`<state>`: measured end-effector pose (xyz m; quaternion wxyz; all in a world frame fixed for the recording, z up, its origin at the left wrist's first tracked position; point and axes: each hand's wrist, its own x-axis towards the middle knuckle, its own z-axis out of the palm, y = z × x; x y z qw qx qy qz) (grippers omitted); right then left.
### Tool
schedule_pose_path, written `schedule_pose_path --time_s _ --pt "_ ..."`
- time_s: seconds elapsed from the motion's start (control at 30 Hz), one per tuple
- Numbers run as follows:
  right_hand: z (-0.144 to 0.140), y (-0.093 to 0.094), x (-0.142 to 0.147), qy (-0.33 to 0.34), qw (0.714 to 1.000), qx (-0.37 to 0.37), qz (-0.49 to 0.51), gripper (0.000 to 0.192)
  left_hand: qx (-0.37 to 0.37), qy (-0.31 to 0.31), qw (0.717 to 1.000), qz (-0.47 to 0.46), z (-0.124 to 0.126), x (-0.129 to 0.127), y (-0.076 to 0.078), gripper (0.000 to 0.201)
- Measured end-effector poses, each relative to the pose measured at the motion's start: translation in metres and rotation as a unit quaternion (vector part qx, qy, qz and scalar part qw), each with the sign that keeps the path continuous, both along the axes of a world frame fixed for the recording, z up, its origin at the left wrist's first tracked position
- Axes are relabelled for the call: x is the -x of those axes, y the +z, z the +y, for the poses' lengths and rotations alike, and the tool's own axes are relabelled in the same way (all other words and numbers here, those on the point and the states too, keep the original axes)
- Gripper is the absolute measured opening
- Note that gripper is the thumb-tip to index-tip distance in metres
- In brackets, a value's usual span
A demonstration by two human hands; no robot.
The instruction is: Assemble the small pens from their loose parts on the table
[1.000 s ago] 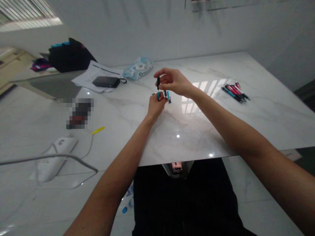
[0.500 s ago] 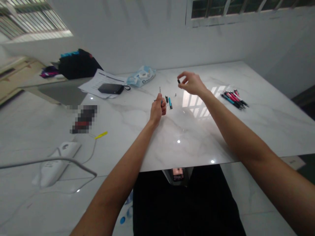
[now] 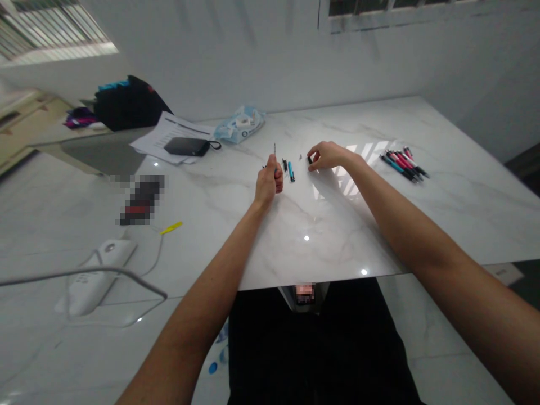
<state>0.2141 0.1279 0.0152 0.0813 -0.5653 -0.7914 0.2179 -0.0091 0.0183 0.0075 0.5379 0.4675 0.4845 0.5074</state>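
My left hand [image 3: 269, 183] is closed in a fist around a slim pen part [image 3: 275, 148], whose thin metallic end points up past the thumb. A bit of blue shows inside the fist; the rest is hidden by the fingers. My right hand [image 3: 329, 155] pinches a short black pen piece [image 3: 310, 160] between thumb and fingertips, low at the tabletop. Between the two hands lie a black pen piece [image 3: 284, 165], a light blue pen barrel [image 3: 291, 171] and a tiny silvery pen tip [image 3: 301, 157].
Several red, blue and white pens [image 3: 404, 164] lie in a bunch right of my right forearm. Behind are a wipes packet [image 3: 240, 125], papers [image 3: 169, 128] and a black pouch-like device [image 3: 187, 147]. A white power strip [image 3: 99, 275] with a cable sits at left.
My right hand has come down to the tabletop with the black pen piece still pinched. My left hand keeps its hold. The whole view has shifted slightly.
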Motion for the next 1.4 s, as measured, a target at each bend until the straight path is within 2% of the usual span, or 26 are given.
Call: schedule_pose_path --time_s 0.23,0.4,0.53,0.63,0.73,0.83,0.9,1.0,1.2,1.3,1.4 --pt "-0.004 -0.004 0.003 -0.013 0.999 -0.022 0.036 0.054 -0.014 -0.007 1.000 -0.014 0.000 0.000 -0.002 0.073" --pt "-0.006 -0.007 0.002 -0.008 0.998 -0.014 0.055 0.058 0.000 0.000 1.000 -0.004 -0.002 -0.002 0.000 0.069" --pt "-0.010 0.002 0.007 -0.013 0.995 -0.031 0.097 0.058 0.009 -0.001 1.000 -0.010 -0.003 -0.003 0.002 0.067" --pt "-0.025 0.021 0.024 0.015 0.977 -0.024 0.212 0.047 0.008 -0.009 0.999 -0.031 -0.004 -0.003 0.003 0.068" --pt "-0.046 0.040 0.048 0.086 0.940 0.032 0.329 0.041 0.017 0.004 0.999 -0.036 -0.005 -0.005 0.008 0.070" --pt "-0.060 0.049 0.067 0.116 0.908 0.058 0.399 0.033 0.025 0.015 0.999 -0.040 -0.007 -0.006 0.014 0.070" --pt "-0.063 0.049 0.073 0.115 0.899 0.065 0.418 0.033 0.026 0.012 0.998 -0.051 -0.007 -0.007 0.017 0.070" --pt "-0.061 0.044 0.072 0.107 0.900 0.073 0.416 0.037 0.029 0.000 0.998 -0.060 -0.008 -0.008 0.019 0.071" --pt "-0.059 0.042 0.070 0.090 0.893 0.081 0.433 0.039 0.032 -0.010 0.999 -0.041 -0.008 -0.008 0.017 0.075" --pt "-0.059 0.049 0.070 0.058 0.874 0.057 0.479 0.041 0.023 0.000 0.999 -0.023 -0.006 -0.004 0.015 0.074" --pt "-0.056 0.055 0.066 0.016 0.861 0.010 0.508 0.042 0.001 0.037 0.999 0.003 -0.004 0.001 0.012 0.068"
